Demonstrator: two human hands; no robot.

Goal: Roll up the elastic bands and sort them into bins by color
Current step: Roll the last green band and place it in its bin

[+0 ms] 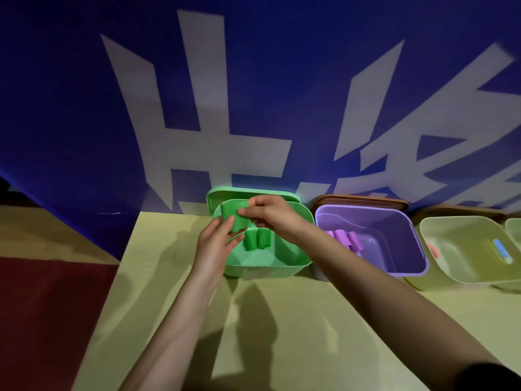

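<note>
**Green band held over the green bin**

You hold the rolled green band [235,217] above the green bin [296,249] with both hands — the right hand [270,214] pinches its upper right edge, while the left hand [217,241] supports it from below with fingers fairly straight. Two hands likely keep the roll from springing open. Its long axis appears to run roughly upright, tilted slightly left. Two rolled green bands [256,239] already stand in the bin; the purple bin [417,249] sits just beside — colours stay separate.
</note>
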